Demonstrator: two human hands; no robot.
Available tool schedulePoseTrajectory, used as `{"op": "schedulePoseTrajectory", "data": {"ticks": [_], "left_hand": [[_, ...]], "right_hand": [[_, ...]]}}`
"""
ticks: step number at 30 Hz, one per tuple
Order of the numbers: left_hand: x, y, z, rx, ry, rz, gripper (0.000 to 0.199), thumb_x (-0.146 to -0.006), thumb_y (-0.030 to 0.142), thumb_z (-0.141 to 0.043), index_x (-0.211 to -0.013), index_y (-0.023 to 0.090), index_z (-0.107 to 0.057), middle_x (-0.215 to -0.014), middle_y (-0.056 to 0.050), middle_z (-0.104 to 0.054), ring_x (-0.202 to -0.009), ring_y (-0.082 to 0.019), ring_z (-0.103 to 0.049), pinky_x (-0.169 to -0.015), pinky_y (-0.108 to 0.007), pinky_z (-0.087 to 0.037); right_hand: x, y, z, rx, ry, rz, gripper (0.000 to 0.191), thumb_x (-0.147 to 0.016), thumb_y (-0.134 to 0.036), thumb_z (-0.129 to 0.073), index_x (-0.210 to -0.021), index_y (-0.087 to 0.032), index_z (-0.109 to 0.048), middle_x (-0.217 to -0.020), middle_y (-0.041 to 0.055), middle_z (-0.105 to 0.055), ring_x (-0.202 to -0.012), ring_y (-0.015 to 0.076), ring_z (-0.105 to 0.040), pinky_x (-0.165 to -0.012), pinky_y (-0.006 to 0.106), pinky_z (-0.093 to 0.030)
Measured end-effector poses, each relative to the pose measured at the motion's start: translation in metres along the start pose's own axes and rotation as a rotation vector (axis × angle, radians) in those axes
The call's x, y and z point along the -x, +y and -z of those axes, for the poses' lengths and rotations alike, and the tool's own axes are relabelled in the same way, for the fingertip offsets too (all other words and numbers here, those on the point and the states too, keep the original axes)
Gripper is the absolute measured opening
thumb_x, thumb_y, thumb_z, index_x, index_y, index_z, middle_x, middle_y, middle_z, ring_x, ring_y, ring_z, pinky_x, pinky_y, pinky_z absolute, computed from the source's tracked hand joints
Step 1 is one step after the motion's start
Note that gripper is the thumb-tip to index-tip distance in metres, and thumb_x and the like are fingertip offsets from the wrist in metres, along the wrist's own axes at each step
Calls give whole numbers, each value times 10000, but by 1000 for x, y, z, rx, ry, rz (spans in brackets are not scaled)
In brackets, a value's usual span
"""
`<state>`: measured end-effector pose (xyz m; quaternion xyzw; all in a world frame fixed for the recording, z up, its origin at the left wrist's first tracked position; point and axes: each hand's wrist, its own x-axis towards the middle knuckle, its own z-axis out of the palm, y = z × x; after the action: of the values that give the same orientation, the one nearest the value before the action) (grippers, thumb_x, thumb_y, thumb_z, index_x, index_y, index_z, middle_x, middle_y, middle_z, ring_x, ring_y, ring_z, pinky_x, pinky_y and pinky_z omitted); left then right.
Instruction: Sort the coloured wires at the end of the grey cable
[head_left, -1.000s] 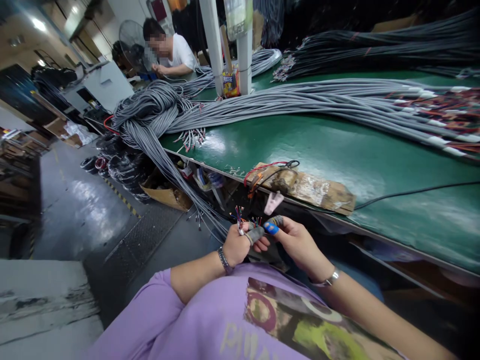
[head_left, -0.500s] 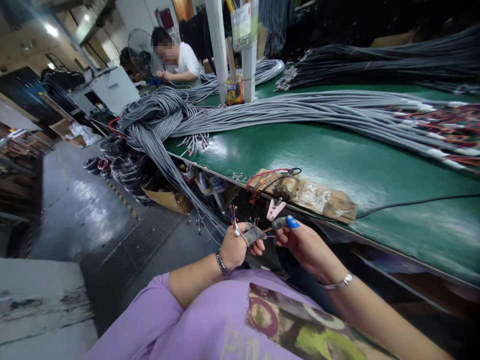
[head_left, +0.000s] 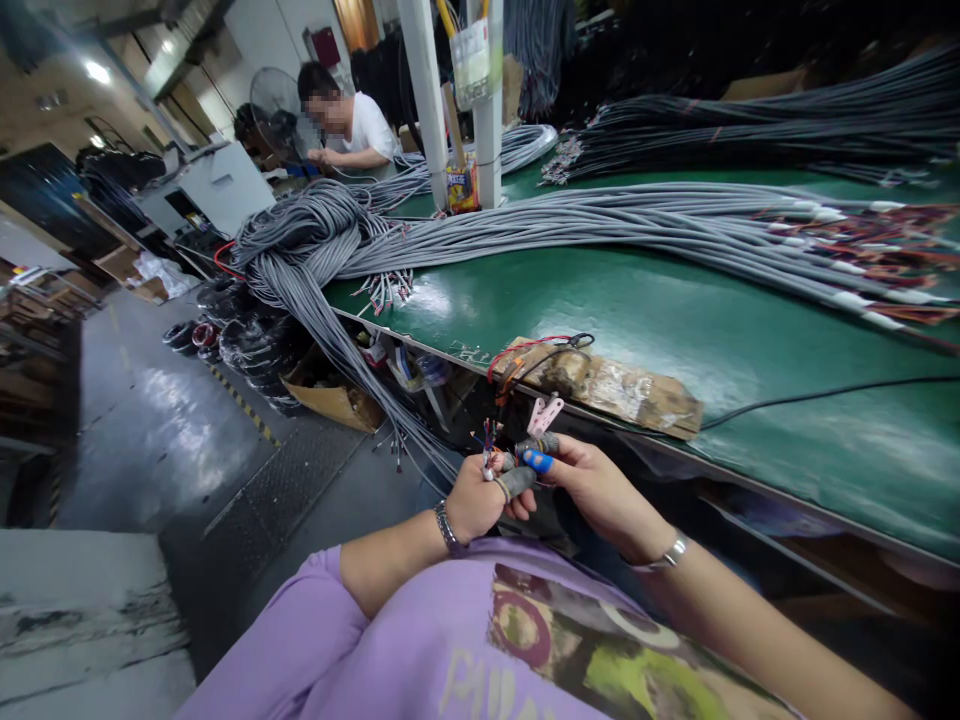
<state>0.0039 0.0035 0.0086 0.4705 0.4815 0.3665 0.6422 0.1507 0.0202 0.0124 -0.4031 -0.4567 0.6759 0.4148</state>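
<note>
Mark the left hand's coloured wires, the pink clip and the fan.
Coloured wires [head_left: 489, 437]: head view, on the upright tuft.
Pink clip [head_left: 541, 419]: head view, on its body.
Fan [head_left: 271, 102]: head view, on its grille.

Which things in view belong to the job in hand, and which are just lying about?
Likely in the job:
coloured wires, in the left hand, right hand close by
grey cables on the green table

Apparently just about:
fan
cardboard box
dark coils on the floor

What a gloss on that smooth bench [head_left: 525, 295]! Cables [head_left: 600, 220] ran satiny, plastic-looking; wires [head_left: 489, 437], plastic-coated by their look. Rough, woody board [head_left: 679, 405], shiny film [head_left: 619, 385]! Watch [head_left: 446, 527] gleamed metallic, shirt [head_left: 405, 620] stayed matt cloth, clip [head_left: 544, 415] looked plastic.
</note>
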Motion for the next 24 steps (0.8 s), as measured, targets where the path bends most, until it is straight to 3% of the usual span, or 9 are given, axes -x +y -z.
{"op": "schedulePoseTrajectory", "data": {"ticks": [7,14,19,24], "left_hand": [[2,-1,-2,13,59,-28,526,-674,637,-655,-547,147,-513,-509,-27,-573,-418,-95,-524,-422,-209,-387],[1,-7,4,88,77,-45,464,-718,570,-657,-594,134,-558,-518,-30,-594,-407,-92,-524,-406,-200,-368],[-2,2,4,173,88,-39,467,-675,581,-683,-609,137,-553,-500,-23,-584,-388,-85,-505,-380,-192,-320],[-9,12,-7,212,71,-21,486,-633,599,-701,-623,136,-550,-512,-20,-591,-382,-82,-508,-377,-190,-323]], "right_hand": [[3,6,-5,3,114,57,370,-662,-537,-753,-671,-198,-606,-593,1,-600,-560,140,-515,-601,293,-446],[-2,16,7,-142,60,-14,343,-714,-503,-730,-742,-179,-623,-699,20,-619,-625,144,-545,-643,297,-467],[-17,12,24,-340,52,-131,450,-776,-650,-568,-809,-207,-645,-757,52,-649,-641,170,-595,-643,322,-514],[-28,-4,18,-238,23,-44,503,-786,-712,-492,-778,-221,-604,-662,41,-624,-559,175,-565,-556,315,-492]]}}
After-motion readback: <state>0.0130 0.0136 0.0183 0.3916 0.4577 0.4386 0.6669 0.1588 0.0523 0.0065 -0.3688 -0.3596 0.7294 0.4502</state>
